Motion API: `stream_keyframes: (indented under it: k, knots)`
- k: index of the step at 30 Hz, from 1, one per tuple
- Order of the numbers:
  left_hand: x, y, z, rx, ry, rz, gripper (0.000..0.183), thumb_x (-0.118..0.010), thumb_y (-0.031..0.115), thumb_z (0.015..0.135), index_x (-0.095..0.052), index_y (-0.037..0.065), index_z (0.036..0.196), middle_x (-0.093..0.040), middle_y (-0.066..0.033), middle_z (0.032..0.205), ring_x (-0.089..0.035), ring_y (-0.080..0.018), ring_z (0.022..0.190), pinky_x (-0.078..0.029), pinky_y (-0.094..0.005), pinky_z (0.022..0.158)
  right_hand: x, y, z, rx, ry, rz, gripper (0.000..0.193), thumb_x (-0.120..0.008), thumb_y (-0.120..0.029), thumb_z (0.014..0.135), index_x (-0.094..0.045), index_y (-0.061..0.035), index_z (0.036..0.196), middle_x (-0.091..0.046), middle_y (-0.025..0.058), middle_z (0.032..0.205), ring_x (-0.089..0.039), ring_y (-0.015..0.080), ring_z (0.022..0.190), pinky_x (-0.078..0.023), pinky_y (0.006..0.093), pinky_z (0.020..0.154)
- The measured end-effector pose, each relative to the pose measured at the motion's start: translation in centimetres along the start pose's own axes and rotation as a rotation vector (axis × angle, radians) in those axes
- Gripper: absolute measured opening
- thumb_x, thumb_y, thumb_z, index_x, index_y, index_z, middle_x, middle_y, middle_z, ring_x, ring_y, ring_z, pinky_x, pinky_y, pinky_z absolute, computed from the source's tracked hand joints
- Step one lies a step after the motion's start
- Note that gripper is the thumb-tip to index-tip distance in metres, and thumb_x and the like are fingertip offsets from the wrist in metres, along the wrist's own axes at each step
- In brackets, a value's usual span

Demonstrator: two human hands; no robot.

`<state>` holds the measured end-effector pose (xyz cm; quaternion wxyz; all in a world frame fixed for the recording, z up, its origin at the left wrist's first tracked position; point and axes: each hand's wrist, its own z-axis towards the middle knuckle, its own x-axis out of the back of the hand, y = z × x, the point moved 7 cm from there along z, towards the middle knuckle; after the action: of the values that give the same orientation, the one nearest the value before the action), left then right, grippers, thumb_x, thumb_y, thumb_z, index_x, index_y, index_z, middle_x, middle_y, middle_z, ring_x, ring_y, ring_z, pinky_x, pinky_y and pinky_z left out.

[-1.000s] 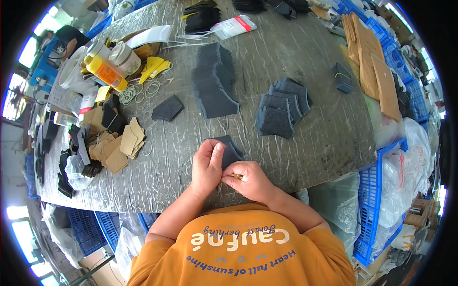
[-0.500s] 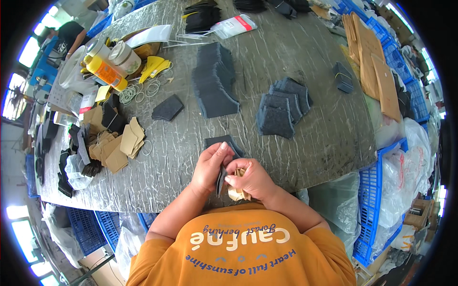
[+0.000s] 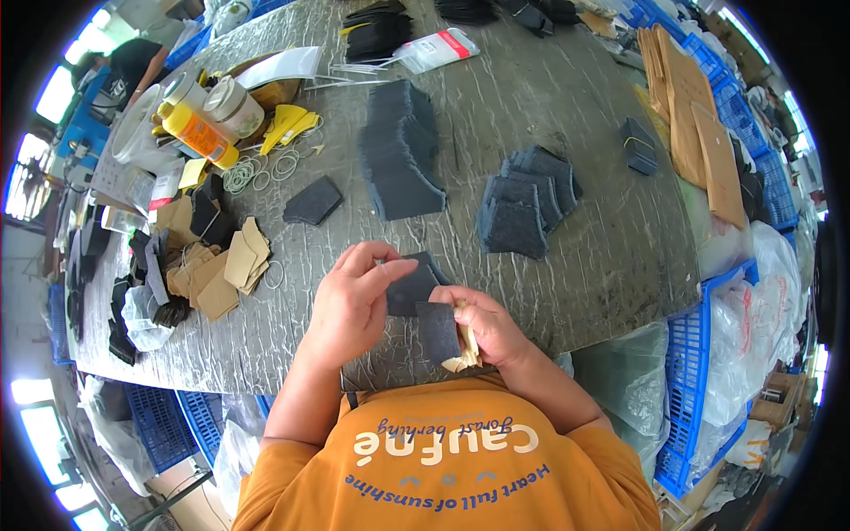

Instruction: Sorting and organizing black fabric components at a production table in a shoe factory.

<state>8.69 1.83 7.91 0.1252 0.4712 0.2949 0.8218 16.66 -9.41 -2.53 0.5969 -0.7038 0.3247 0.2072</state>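
Observation:
In my right hand (image 3: pixel 490 326) I hold a dark grey fabric piece (image 3: pixel 437 333) together with a bunch of crumpled cream-coloured strips (image 3: pixel 467 343), close to the table's near edge. My left hand (image 3: pixel 347 305) is raised just left of it, fingers bent and apart, with nothing visible in them. Its fingertips hover by a dark cut piece (image 3: pixel 409 288) lying on the table, partly covered by my hands. Farther off lie a long fanned row of dark pieces (image 3: pixel 400 150), a smaller fanned group (image 3: pixel 527 202) to its right, and a single dark piece (image 3: pixel 312 201) to the left.
Tan card pieces (image 3: pixel 246 257) lie at the left, below rubber bands (image 3: pixel 241 174), a yellow bottle (image 3: pixel 197 134) and a white jar (image 3: pixel 232 106). A banded dark bundle (image 3: pixel 638 146) and brown paper sheets (image 3: pixel 715 164) are at the right. Blue crates (image 3: pixel 686 380) stand beside the table.
My left hand has come away from my right hand, moving left and up, and its fingers have spread. The dark fabric piece now shows flat in my right hand, which has shifted slightly right.

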Motion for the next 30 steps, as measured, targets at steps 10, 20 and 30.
stream_keyframes:
  k: [10,20,30]
  knots:
    - [-1.0,0.7,-1.6,-0.12,-0.045,-0.168,0.025,-0.072,-0.001,0.062,-0.061,0.007,0.083,-0.061,-0.0063,0.085,-0.058,-0.0255,0.076,-0.049,-0.0317,0.066,3.0,-0.7,0.0,0.13,0.206,0.367,0.026,-0.044,-0.018,0.078,-0.057,-0.0018,0.094,-0.061,0.019,0.102,-0.059,0.0242,0.09,-0.05,0.0346,0.08]
    - [-3.6,-10.0,-3.4,0.713,-0.242,-0.393,0.004,-0.063,0.005,0.081,-0.06,0.004,0.08,-0.053,0.0058,0.068,-0.044,-0.0037,0.063,-0.037,-0.0217,0.056,8.3,-4.3,-2.4,0.379,0.275,0.279,0.014,-0.055,-0.003,0.08,-0.046,-0.0124,0.084,-0.046,-0.0009,0.067,-0.046,0.0128,0.06,-0.041,0.0258,0.052]
    - [-5.4,-11.0,-3.0,0.688,-0.302,-0.339,0.007,-0.065,0.009,0.08,-0.063,0.003,0.081,-0.054,0.0045,0.068,-0.046,-0.0052,0.065,-0.04,-0.0227,0.06,9.1,-3.0,-4.1,0.314,0.403,0.151,0.021,-0.054,0.006,0.077,-0.046,-0.0111,0.086,-0.049,-0.0005,0.069,-0.059,0.0185,0.064,-0.053,0.0328,0.057]
